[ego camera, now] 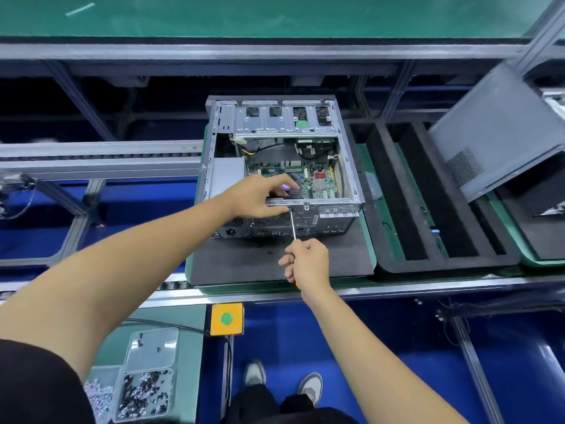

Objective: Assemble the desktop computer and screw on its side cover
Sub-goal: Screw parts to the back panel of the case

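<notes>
Computer case [284, 166]: lies on its side, open face up, on a dark foam pad [275, 258] atop a green pallet on the conveyor line; motherboard [318, 180] and cables exposed inside, rear panel facing the worker.
Left hand [260, 194]: reaches in from the near left and rests on the case's near top rail, fingers curled over the edge into the case, thumb below the rail beside the screwdriver tip; whether it pinches a screw cannot be told.
Right hand [305, 261]: closed around the handle of a screwdriver [293, 226], an orange end showing under the palm.
Screwdriver: slim metal shaft runs up and slightly left from the right hand, its tip at the rear panel's upper edge, just beside the left thumb.
Side cover [501, 139]: grey panel with a mesh vent, propped tilted at the far right, well apart from the case.
Foam tray [428, 197]: black, with long slots, just right of the case.
Screw bins [146, 381]: clear containers of screws at the near left.
Button box [227, 319]: yellow, green button, on the near rail.
</notes>
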Available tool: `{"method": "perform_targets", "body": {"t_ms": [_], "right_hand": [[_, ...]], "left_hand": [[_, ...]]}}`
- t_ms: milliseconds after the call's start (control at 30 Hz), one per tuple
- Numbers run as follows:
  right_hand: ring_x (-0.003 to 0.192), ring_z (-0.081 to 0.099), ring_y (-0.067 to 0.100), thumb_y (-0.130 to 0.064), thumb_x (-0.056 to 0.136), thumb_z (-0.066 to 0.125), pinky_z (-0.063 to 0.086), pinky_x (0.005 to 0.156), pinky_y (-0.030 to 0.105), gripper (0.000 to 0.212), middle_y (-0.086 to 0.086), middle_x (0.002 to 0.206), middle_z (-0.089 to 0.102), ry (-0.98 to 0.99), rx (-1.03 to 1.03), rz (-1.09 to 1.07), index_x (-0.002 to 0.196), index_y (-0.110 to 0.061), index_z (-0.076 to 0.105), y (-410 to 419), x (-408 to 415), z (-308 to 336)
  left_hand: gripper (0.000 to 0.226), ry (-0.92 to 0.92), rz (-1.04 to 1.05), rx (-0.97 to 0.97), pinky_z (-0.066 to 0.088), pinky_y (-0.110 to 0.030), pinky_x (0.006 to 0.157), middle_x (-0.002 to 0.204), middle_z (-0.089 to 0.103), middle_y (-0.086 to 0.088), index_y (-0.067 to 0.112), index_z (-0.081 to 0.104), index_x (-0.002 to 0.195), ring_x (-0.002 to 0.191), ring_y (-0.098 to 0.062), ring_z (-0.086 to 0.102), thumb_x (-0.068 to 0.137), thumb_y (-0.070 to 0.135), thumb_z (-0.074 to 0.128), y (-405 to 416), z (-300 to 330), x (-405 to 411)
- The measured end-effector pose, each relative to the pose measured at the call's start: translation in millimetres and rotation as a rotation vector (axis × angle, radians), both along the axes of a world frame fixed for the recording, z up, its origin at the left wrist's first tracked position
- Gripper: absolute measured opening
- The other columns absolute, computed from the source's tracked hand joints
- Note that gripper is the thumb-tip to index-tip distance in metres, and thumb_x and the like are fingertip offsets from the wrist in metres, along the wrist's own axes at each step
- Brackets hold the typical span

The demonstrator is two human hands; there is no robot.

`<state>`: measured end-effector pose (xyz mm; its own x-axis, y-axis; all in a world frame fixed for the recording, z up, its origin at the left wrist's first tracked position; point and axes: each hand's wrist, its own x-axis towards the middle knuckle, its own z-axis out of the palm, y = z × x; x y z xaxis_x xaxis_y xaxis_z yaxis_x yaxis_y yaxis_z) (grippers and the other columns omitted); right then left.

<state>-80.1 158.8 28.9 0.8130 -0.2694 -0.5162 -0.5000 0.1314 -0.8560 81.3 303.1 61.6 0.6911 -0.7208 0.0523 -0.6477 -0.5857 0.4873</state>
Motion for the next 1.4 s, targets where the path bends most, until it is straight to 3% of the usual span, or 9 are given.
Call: {"method": "perform_targets", "body": {"t_ms": [67,167,300,433,633,933,1100,1267,1400], "right_hand": [[0.036,0.046,0.017,-0.014,0.098,0.046,0.035,0.038,0.023,0.014,0.006,0.057,0.068,-0.001,-0.005,0.004,0.089,-0.005,0.053,2,0,-1],[0.035,0.044,0.016,-0.013,0.099,0.045,0.034,0.038,0.023,0.013,0.005,0.056,0.067,0.003,-0.003,0.004,0.088,-0.007,0.050,2,1,-1],[0.035,0.043,0.016,-0.013,0.100,0.046,0.034,0.038,0.022,0.014,0.006,0.057,0.067,0.006,-0.015,0.009,0.087,-0.008,0.051,1,0,0],[0.036,0.043,0.017,-0.014,0.099,0.046,0.034,0.038,0.023,0.015,0.007,0.058,0.067,0.001,-0.024,0.013,0.088,-0.006,0.053,-2,0,-1],[0.036,0.042,0.019,-0.013,0.097,0.047,0.033,0.038,0.022,0.014,0.009,0.059,0.067,0.006,-0.016,-0.010,0.088,-0.004,0.052,-1,1,-2],[0.036,0.040,0.019,-0.011,0.097,0.048,0.031,0.038,0.024,0.014,0.008,0.058,0.066,0.007,-0.014,-0.064,0.085,-0.005,0.052,7,7,2],[0.036,0.041,0.019,-0.011,0.097,0.048,0.032,0.039,0.024,0.013,0.008,0.059,0.067,0.016,-0.017,-0.056,0.086,-0.005,0.052,7,7,4],[0.037,0.041,0.020,-0.009,0.096,0.048,0.032,0.039,0.024,0.010,0.007,0.060,0.067,0.009,-0.033,-0.041,0.087,-0.005,0.051,7,6,5],[0.036,0.041,0.020,-0.009,0.097,0.047,0.033,0.040,0.026,0.010,0.006,0.060,0.067,0.004,-0.076,-0.029,0.087,-0.005,0.049,10,7,4]], "left_hand": [[0.041,-0.032,-0.069,0.027,0.050,-0.021,0.076,0.120,0.069,0.013,0.036,0.049,0.131,0.100,0.008,0.060,0.094,0.044,0.065,1,-2,0],[0.032,-0.042,-0.192,0.079,0.052,-0.032,0.089,0.129,0.061,0.010,0.031,0.048,0.131,0.111,-0.010,0.060,0.101,0.040,0.055,1,-5,3],[0.039,0.065,-0.152,0.088,0.054,-0.045,0.089,0.124,0.062,0.005,0.029,0.038,0.127,0.104,-0.020,0.064,0.098,0.046,0.058,1,-6,7],[0.046,0.145,-0.130,0.073,0.054,-0.048,0.083,0.118,0.062,0.005,0.032,0.037,0.121,0.095,-0.032,0.066,0.091,0.044,0.070,0,-6,11],[0.046,0.179,-0.139,0.024,0.051,-0.038,0.092,0.118,0.063,0.008,0.032,0.052,0.125,0.106,-0.010,0.058,0.087,0.041,0.076,0,-7,19],[0.045,0.215,-0.104,-0.042,0.051,-0.035,0.096,0.124,0.066,0.014,0.029,0.060,0.122,0.112,-0.004,0.060,0.083,0.042,0.080,0,-5,20],[0.041,0.311,-0.109,-0.019,0.049,-0.030,0.094,0.119,0.063,0.017,0.037,0.057,0.123,0.111,-0.001,0.057,0.088,0.052,0.072,1,3,23],[0.027,0.479,-0.144,0.010,0.049,-0.034,0.095,0.120,0.063,0.005,0.030,0.058,0.130,0.110,-0.010,0.060,0.104,0.037,0.054,-3,11,37],[0.023,0.564,-0.172,0.061,0.047,-0.052,0.100,0.122,0.061,-0.010,0.024,0.060,0.127,0.114,-0.032,0.058,0.104,0.026,0.056,-8,13,48]]}}
